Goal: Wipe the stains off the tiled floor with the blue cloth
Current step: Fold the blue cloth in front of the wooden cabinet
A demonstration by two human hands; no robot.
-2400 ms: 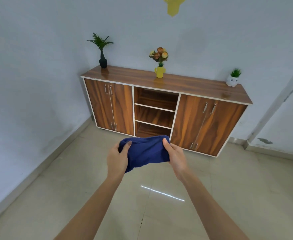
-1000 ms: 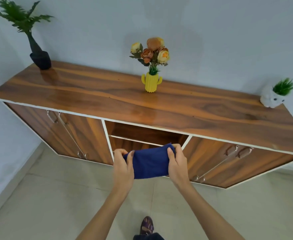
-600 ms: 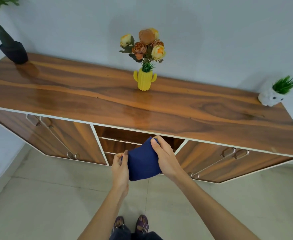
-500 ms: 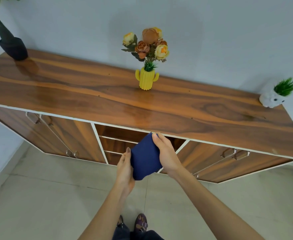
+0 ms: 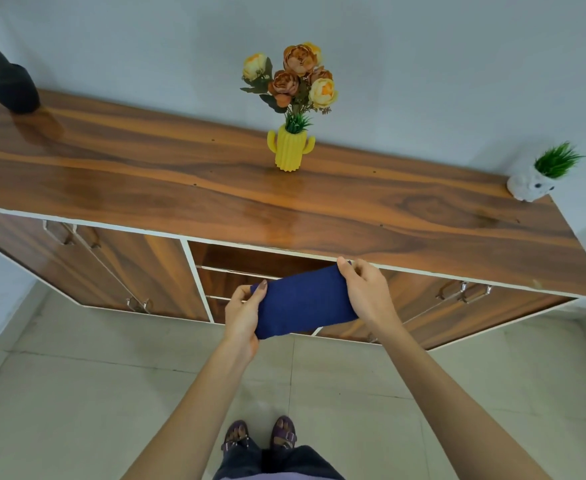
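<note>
Blue cloth (image 5: 303, 301) stretched between left hand (image 5: 243, 318) and right hand (image 5: 366, 294), each pinching an end; floor stains not discernible.

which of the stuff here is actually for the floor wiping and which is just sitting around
For the job: blue cloth, gripped by left hand and right hand; tiled floor.
Just sitting there: wooden sideboard, yellow vase of flowers, white planter, black vase.

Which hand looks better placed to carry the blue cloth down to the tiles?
Right, marginally: the right hand closes over one whole end of the blue cloth, while the left hand pins just a corner with its thumb.
</note>
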